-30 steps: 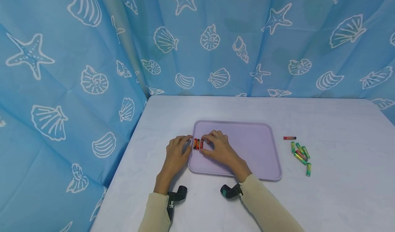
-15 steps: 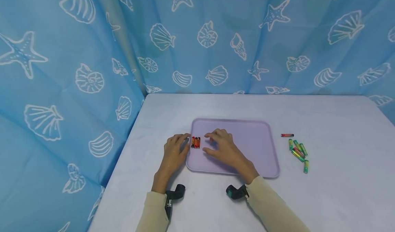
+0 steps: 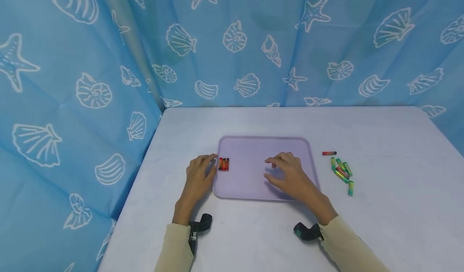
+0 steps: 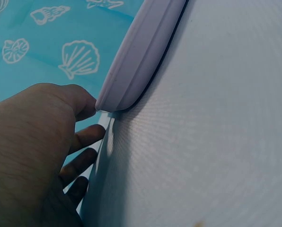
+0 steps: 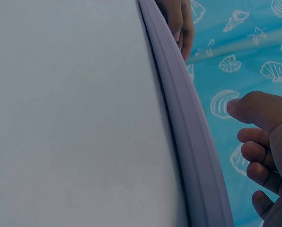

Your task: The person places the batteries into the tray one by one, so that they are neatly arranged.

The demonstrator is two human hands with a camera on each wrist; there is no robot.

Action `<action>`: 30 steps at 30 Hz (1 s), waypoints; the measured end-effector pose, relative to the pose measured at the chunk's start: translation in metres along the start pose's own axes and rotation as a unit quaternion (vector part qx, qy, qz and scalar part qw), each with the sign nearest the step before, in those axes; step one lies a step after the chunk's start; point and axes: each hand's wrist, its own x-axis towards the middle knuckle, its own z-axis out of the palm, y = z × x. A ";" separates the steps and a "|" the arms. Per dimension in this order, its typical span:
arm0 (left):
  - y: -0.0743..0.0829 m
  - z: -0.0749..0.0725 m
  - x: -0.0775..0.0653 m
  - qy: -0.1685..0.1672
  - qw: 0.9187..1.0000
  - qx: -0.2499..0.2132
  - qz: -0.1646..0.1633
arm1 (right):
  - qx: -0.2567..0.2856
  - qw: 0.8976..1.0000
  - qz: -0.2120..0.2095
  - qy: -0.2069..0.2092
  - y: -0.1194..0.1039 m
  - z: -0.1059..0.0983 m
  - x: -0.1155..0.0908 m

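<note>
A short row of red-and-black batteries (image 3: 223, 164) lies side by side near the left rim of a lilac tray (image 3: 250, 179). At that rim rests my left hand (image 3: 197, 178), its fingers relaxed and holding nothing; in the left wrist view the thumb (image 4: 84, 101) is right at the tray's edge. My right hand (image 3: 291, 177) hovers over the right half of the tray, thumb and fingers spread apart with nothing between them. The right wrist view shows these loosely bent fingers (image 5: 257, 151) beyond the tray's outer wall; the batteries are hidden there.
Right of the tray, on the white table (image 3: 391, 183), several green batteries (image 3: 340, 176) lie loosely heaped with a red battery (image 3: 342, 172) among them. Another red battery (image 3: 329, 153) lies just behind them. A blue shell-patterned curtain (image 3: 246, 62) hangs behind and at the left.
My right hand has let go of the rightmost battery, which now lies against the others, and moved right across the tray. The left hand has stayed at the left rim.
</note>
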 end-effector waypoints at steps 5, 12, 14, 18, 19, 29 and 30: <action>0.002 0.001 0.001 -0.002 1.000 -0.002 0.002 | -0.007 0.999 0.000 0.040 0.011 -0.012 -0.021; 0.001 0.002 -0.001 0.006 1.000 -0.001 0.005 | -0.027 0.998 0.021 0.053 0.025 -0.030 -0.039; 0.002 0.002 -0.001 0.005 1.000 -0.002 0.004 | -0.035 0.997 0.031 0.061 0.030 -0.038 -0.043; 0.001 0.002 -0.001 0.002 1.000 -0.001 0.001 | -0.065 0.993 0.041 0.086 0.042 -0.052 -0.049; 0.001 0.002 -0.001 0.001 1.000 0.000 0.000 | -0.071 0.992 0.041 0.092 0.045 -0.055 -0.050; 0.002 0.002 -0.002 0.002 1.000 0.002 0.006 | -0.101 0.984 0.091 0.117 0.067 -0.083 -0.077; 0.003 0.002 -0.002 0.002 1.000 0.003 0.007 | -0.103 0.983 0.098 0.118 0.068 -0.086 -0.079</action>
